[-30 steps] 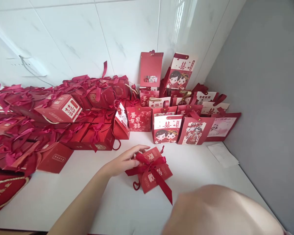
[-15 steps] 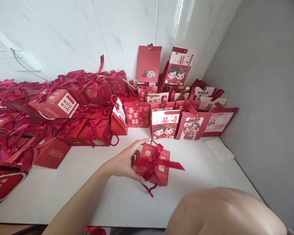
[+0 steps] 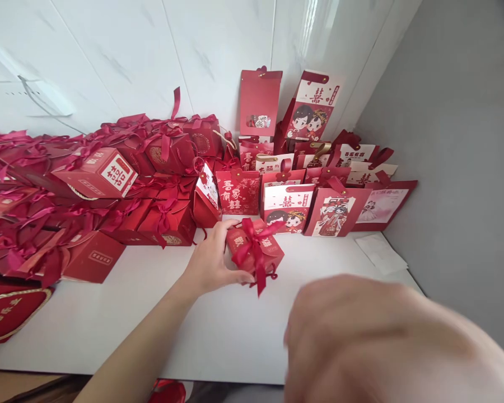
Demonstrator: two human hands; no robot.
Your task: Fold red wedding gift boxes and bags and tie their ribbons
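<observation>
Near the middle of the white table point(image 3: 218, 336), my left hand point(image 3: 212, 260) grips a red box point(image 3: 254, 249) by its left side, thumb at the front and fingers at the back. A dark red ribbon bow point(image 3: 255, 238) sits on top, and a twisted cord handle hangs at the box's front edge. My right hand point(image 3: 386, 341) is large and blurred at the lower right, close to the camera and apart from the box; its fingers are hidden.
Stacked red ribboned boxes point(image 3: 168, 215) fill the left side. Upright red and white gift bags point(image 3: 334, 212) stand behind the held box. White paper point(image 3: 380, 252) lies at the right by the grey wall point(image 3: 462, 140). A red bag point(image 3: 14, 313) is at the lower left.
The box has moved back and to the left in my left hand, and it has turned, its ribbon tail now pointing forward to me. My right hand has risen in view.
</observation>
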